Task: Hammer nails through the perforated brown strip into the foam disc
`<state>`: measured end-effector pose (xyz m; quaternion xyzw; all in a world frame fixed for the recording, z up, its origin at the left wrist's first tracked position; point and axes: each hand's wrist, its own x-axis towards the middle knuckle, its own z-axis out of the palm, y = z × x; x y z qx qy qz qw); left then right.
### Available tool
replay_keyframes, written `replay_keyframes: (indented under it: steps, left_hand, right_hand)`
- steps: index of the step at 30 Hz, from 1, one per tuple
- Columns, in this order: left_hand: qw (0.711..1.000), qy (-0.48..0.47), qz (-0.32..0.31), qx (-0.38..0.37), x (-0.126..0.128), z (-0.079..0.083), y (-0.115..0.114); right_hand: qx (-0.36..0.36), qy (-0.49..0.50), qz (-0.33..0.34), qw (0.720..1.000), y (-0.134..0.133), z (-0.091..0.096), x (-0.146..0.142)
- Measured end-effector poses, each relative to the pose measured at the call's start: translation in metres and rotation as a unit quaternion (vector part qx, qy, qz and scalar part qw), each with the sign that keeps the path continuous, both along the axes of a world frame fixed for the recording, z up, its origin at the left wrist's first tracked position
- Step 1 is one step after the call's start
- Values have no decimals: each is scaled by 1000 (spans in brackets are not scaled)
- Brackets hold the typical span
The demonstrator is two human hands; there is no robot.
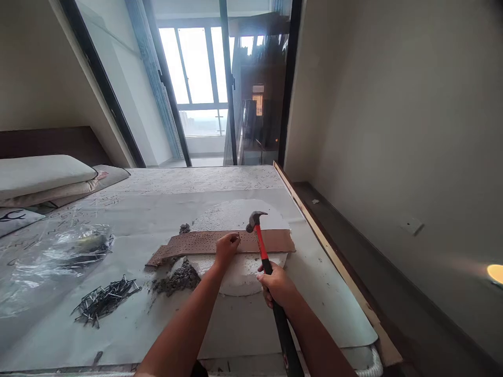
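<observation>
My left hand (227, 247) is pinched around a thin nail (238, 237) held on a brown board (271, 241). Rows of small dark dots cover the board's left part, while its right part is plain. In my right hand (278, 285) is a claw hammer (260, 238) with a red and black handle, its head raised near the board, right of the nail. Under the board lies a round white foam disc (243, 283). Grey crumbly material (178, 277) is heaped at the board's left end, with a smaller lump (184, 228) behind it.
A pile of nails (106, 299) lies at the left, near a clear plastic bag (63, 259) with dark contents. Pillows (47, 175) rest at the far left. A wooden edge strip (326, 241) runs along the bed's right side, beside the wall (393, 131). Glass doors (196, 84) stand beyond.
</observation>
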<state>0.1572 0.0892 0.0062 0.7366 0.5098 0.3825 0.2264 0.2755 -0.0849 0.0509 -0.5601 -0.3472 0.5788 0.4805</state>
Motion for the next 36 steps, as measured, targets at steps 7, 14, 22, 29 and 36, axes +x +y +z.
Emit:
replay_keyframes:
  steps: [7, 14, 22, 29, 36]
  left_hand:
    - [1000, -22, -3, -15, 2, 0, 1]
    - [999, -17, -11, -30, 4, 2, -3]
    - [999, -19, -9, -41, 6, -3, -1]
    - [999, -23, -4, -32, 5, -2, -1]
    - [1000, -19, 14, 0, 6, -5, -2]
  right_hand:
    - [4, -69, 11, 998, 0, 7, 0]
    - [14, -114, 27, 993, -8, 18, -3]
    - [58, -115, 0, 992, -19, 28, -4]
    - [27, -115, 17, 993, -14, 18, -3]
    - [25, -121, 6, 992, -10, 17, -6]
